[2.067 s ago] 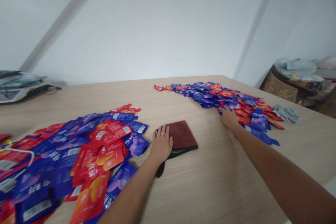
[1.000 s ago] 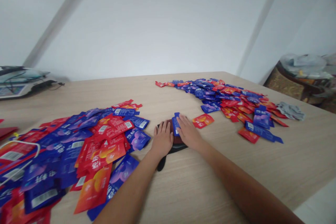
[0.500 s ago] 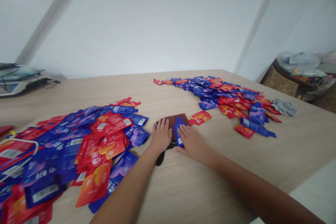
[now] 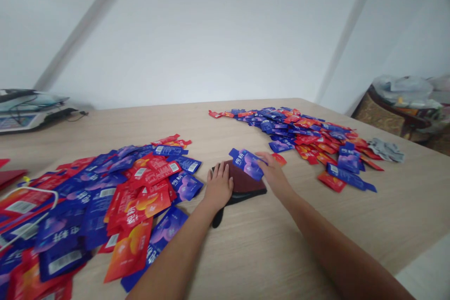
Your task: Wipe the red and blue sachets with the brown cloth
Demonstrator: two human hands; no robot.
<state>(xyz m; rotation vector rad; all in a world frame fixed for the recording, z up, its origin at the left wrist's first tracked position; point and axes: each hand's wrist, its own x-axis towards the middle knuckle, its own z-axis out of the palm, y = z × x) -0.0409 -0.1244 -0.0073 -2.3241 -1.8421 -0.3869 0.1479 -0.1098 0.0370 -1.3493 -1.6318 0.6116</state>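
My left hand point(image 4: 218, 186) lies flat with its fingers stretched over the left part of a dark reddish-brown pad point(image 4: 242, 182), which has a black underside showing at its front edge. A black strap-like tab point(image 4: 218, 218) pokes out below that hand. Between the thumb and fingers of my right hand point(image 4: 274, 174) is a blue sachet point(image 4: 249, 164) with purple round shapes and white lettering, raised over the pad's far right part. Just behind the right hand, part of a red-orange sachet point(image 4: 279, 159) shows on the table; the hand hides the remainder.
Blue and red sachets form a large pile point(image 4: 140, 173) on the left and another pile point(image 4: 291, 126) at the back right. Grey gloves point(image 4: 386, 149) lie beyond the right pile. A white scale-like device point(image 4: 31, 115) stands at the far left, and a chair point(image 4: 381, 110) holds plastic bags.
My right hand has gone from pressing the blue sachet flat on the pad to gripping and lifting it; the sachet's printed front now shows. My left hand stays on the pad.
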